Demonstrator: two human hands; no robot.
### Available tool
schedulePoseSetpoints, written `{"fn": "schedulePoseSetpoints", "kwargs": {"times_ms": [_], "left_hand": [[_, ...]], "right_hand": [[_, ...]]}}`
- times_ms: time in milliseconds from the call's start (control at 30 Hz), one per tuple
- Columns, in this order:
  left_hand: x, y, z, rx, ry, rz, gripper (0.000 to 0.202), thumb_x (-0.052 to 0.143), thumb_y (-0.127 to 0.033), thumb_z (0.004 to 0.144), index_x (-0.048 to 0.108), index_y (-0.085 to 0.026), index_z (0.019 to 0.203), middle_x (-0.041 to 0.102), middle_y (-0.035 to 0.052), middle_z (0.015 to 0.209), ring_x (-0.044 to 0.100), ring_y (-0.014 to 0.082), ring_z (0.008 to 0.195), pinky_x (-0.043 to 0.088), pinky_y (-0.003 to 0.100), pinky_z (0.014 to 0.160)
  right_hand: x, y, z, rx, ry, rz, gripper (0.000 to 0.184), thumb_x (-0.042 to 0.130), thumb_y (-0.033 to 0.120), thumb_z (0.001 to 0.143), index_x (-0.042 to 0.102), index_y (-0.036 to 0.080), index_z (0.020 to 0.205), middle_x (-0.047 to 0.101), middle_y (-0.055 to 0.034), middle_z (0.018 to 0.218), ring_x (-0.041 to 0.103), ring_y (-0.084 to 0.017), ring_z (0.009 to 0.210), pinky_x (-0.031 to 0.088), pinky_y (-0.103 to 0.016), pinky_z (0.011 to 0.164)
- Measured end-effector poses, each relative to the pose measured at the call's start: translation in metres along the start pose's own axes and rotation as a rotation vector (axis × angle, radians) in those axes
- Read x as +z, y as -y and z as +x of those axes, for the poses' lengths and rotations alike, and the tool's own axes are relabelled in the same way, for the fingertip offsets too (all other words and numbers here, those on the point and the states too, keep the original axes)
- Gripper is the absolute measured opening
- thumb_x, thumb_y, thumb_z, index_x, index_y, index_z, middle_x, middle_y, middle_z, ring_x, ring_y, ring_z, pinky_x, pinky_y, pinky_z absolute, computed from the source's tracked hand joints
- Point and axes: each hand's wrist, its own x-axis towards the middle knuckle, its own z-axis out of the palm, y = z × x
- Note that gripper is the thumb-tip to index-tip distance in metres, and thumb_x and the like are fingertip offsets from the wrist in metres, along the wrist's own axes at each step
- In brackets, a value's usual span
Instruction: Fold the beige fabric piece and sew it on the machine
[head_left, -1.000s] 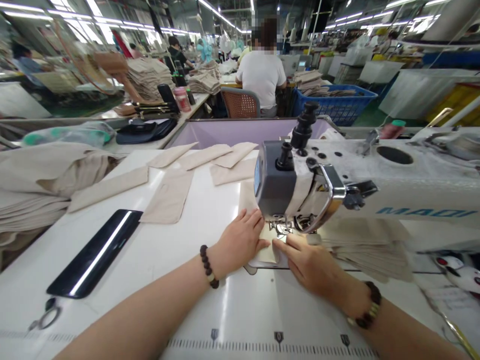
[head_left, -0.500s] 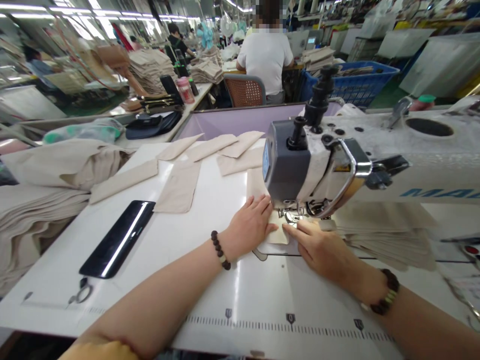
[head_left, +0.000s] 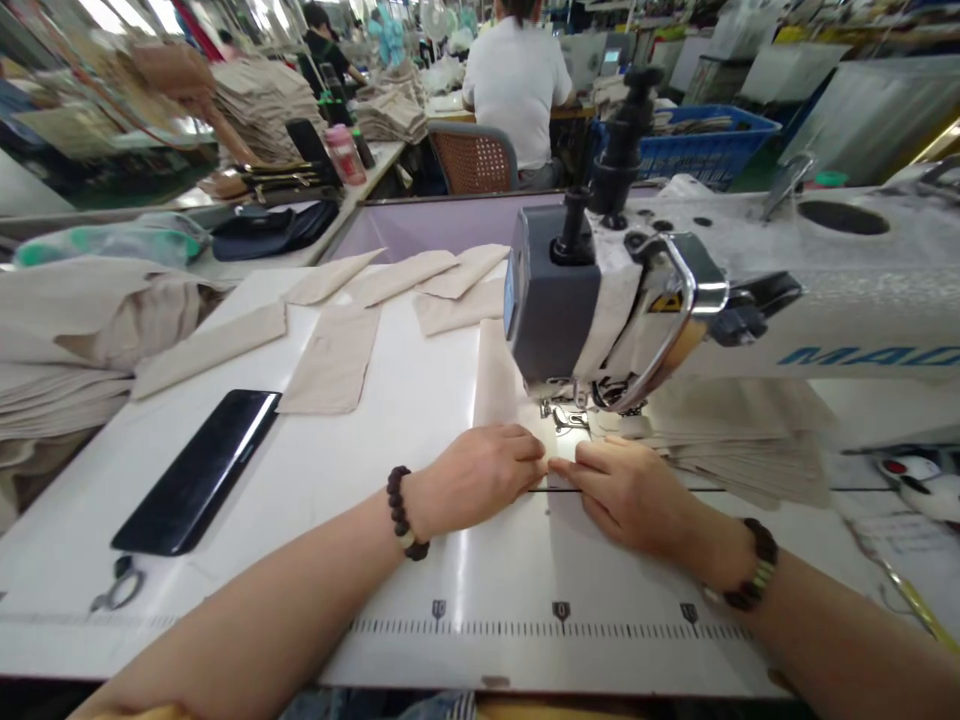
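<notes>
A beige fabric piece (head_left: 495, 378) lies on the white sewing table (head_left: 420, 400) and runs under the head of a sewing machine (head_left: 559, 310). Beside the presser foot (head_left: 571, 420), my left hand (head_left: 480, 475) has its fingers curled and closed on the near end of the fabric. My right hand (head_left: 634, 500) meets it from the other side, index finger and thumb closed at the same fabric edge. The fingertips of both hands nearly touch and cover part of that edge. Each wrist wears a dark bead bracelet.
Several loose beige pieces (head_left: 330, 360) lie left of the machine, near a black phone (head_left: 199, 470) with a ring. A fabric stack (head_left: 750, 450) sits behind my right hand. More cloth (head_left: 67, 330) is piled at far left. A person in white (head_left: 517, 90) sits ahead.
My left hand has drawn back toward me from flat beside the presser foot, and its fingers have curled onto the fabric edge. My right hand stays near the same edge. The view has shifted slightly.
</notes>
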Motion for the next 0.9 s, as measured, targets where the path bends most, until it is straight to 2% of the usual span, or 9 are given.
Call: {"fn": "schedulePoseSetpoints", "kwargs": {"times_ms": [100, 300, 533, 667, 900], "left_hand": [[-0.001, 0.001, 0.001, -0.054, -0.005, -0.056, 0.025, 0.038, -0.021, 0.095, 0.059, -0.012, 0.086, 0.058, 0.0041, 0.085, 0.054, 0.0146, 0.085, 0.046, 0.027, 0.080], [-0.003, 0.005, 0.002, -0.110, -0.064, -0.130, 0.024, 0.038, -0.018, 0.094, 0.062, -0.012, 0.093, 0.058, 0.0050, 0.091, 0.055, 0.0147, 0.090, 0.048, 0.028, 0.082], [-0.004, 0.012, 0.009, -0.187, -0.074, -0.107, 0.021, 0.043, -0.018, 0.092, 0.061, -0.009, 0.092, 0.057, 0.0060, 0.096, 0.056, 0.0162, 0.090, 0.048, 0.029, 0.083], [-0.004, 0.016, 0.012, -0.219, -0.087, -0.106, 0.017, 0.047, -0.019, 0.091, 0.061, -0.009, 0.088, 0.057, 0.0064, 0.098, 0.056, 0.0164, 0.091, 0.048, 0.028, 0.082], [0.000, 0.018, 0.012, -0.242, -0.072, -0.085, 0.015, 0.048, -0.020, 0.090, 0.059, -0.010, 0.093, 0.057, 0.0066, 0.100, 0.056, 0.0185, 0.094, 0.047, 0.032, 0.086]], "right_hand": [[0.000, -0.001, 0.002, 0.026, -0.008, -0.014, 0.027, 0.039, 0.011, 0.084, 0.062, 0.013, 0.097, 0.050, -0.0041, 0.070, 0.041, -0.017, 0.062, 0.026, -0.031, 0.057], [0.001, -0.001, 0.007, 0.112, -0.074, -0.056, 0.028, 0.043, 0.010, 0.080, 0.062, 0.013, 0.100, 0.053, -0.0045, 0.072, 0.044, -0.017, 0.063, 0.028, -0.027, 0.054], [0.002, -0.002, 0.011, 0.232, -0.042, -0.151, 0.038, 0.044, 0.010, 0.079, 0.057, 0.017, 0.114, 0.059, -0.0065, 0.085, 0.050, -0.018, 0.071, 0.030, -0.025, 0.050], [0.004, -0.002, 0.010, 0.258, -0.026, -0.164, 0.036, 0.046, 0.011, 0.079, 0.058, 0.018, 0.113, 0.059, -0.0057, 0.086, 0.050, -0.018, 0.072, 0.031, -0.025, 0.050], [0.003, -0.001, 0.011, 0.244, -0.027, -0.155, 0.032, 0.048, 0.009, 0.078, 0.059, 0.018, 0.107, 0.060, -0.0062, 0.090, 0.050, -0.018, 0.073, 0.029, -0.025, 0.051]]}}
